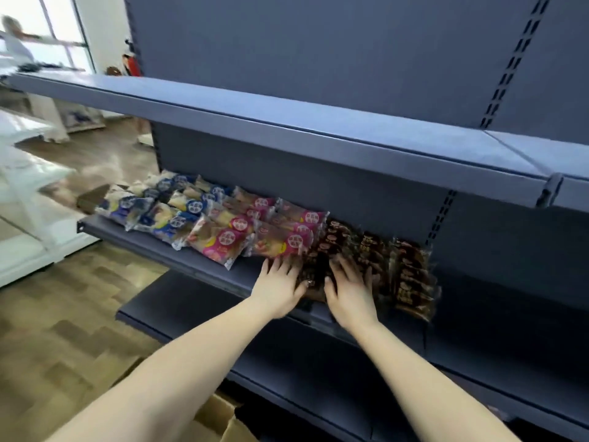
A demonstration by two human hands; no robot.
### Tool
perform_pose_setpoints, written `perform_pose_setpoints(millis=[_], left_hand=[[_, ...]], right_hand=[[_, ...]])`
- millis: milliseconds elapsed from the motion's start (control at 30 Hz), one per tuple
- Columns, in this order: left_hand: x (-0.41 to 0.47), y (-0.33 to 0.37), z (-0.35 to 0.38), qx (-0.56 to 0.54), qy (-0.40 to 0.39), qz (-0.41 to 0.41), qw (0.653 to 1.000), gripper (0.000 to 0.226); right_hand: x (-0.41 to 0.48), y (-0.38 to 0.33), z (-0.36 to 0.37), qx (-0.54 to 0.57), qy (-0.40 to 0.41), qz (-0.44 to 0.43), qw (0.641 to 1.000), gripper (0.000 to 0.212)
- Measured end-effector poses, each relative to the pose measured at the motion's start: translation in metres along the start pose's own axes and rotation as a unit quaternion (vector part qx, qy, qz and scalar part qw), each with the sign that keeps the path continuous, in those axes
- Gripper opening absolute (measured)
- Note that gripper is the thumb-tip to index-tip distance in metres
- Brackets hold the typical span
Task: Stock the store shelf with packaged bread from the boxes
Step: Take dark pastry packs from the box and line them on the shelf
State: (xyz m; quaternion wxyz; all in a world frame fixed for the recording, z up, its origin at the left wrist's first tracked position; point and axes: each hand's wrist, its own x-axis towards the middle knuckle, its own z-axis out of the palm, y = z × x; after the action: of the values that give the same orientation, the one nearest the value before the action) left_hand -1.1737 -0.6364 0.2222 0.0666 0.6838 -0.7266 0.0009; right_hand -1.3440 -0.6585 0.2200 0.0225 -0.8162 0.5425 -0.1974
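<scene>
On the middle shelf (197,260) of the dark blue store rack lie rows of packaged bread: blue packs (153,208) at the left, pink packs (255,228) in the middle, brown packs (411,275) at the right. Both my hands reach onto the brown packs near the shelf's front edge. My left hand (280,285) lies flat with spread fingers on the left side of a brown pack (314,275). My right hand (350,288) presses flat on the pack beside it, fingers straight. The image is blurred by motion.
An upper shelf (287,122) juts out above the bread. A lower shelf (318,362) lies under my forearms. A cardboard box (220,416) stands on the wooden floor below. White furniture (28,186) is at the left, and a person stands far back left.
</scene>
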Motion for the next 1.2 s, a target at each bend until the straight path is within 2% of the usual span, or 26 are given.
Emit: perform_pose_setpoints(millis=[200,333,433,533,600,700,733,767,867,900,1033,1100,1200], left_hand=[[-0.046,-0.027,0.008,-0.030,-0.032,-0.062,0.997,0.061],[-0.072,-0.051,0.006,-0.017,-0.065,-0.110,0.992,0.062],[-0.073,-0.063,-0.004,-0.023,-0.065,-0.144,0.987,0.063],[-0.066,-0.062,-0.014,-0.014,-0.058,-0.140,0.988,0.063],[-0.057,-0.056,-0.017,-0.008,-0.051,-0.123,0.991,0.063],[-0.045,-0.040,-0.013,-0.020,-0.041,-0.100,0.994,0.062],[-0.044,-0.036,-0.010,-0.026,-0.043,-0.097,0.994,0.062],[-0.046,-0.033,-0.006,-0.030,-0.048,-0.097,0.994,0.062],[-0.060,-0.043,0.006,-0.041,-0.058,-0.102,0.992,0.062],[-0.067,-0.052,0.009,-0.044,-0.054,-0.099,0.993,0.061],[-0.100,-0.096,0.024,-0.041,-0.024,-0.089,0.995,0.055],[-0.120,-0.124,0.038,-0.043,-0.041,-0.109,0.992,0.054],[-0.154,-0.161,0.068,-0.048,-0.084,-0.143,0.985,0.054]], right_hand=[[-0.004,-0.037,0.021,0.018,-0.005,-0.066,0.998,0.078],[-0.016,-0.071,0.026,0.031,-0.044,-0.082,0.995,0.060],[-0.021,-0.086,0.023,0.061,-0.069,-0.122,0.988,0.083],[-0.019,-0.081,0.018,0.067,-0.061,-0.109,0.990,0.055],[-0.018,-0.069,0.013,0.071,-0.043,-0.098,0.992,0.052],[-0.019,-0.050,0.006,0.072,-0.030,-0.099,0.992,0.086],[-0.018,-0.047,0.004,0.073,-0.027,-0.093,0.993,0.091],[-0.016,-0.046,0.004,0.077,-0.021,-0.087,0.993,0.086],[-0.013,-0.059,0.016,0.083,0.017,-0.097,0.992,0.042],[-0.014,-0.066,0.026,0.083,0.031,-0.114,0.990,0.036],[-0.026,-0.101,0.059,0.099,0.026,-0.170,0.980,0.039],[-0.031,-0.122,0.086,0.104,0.005,-0.190,0.976,0.044],[-0.042,-0.156,0.130,0.105,-0.113,-0.195,0.969,0.045]])
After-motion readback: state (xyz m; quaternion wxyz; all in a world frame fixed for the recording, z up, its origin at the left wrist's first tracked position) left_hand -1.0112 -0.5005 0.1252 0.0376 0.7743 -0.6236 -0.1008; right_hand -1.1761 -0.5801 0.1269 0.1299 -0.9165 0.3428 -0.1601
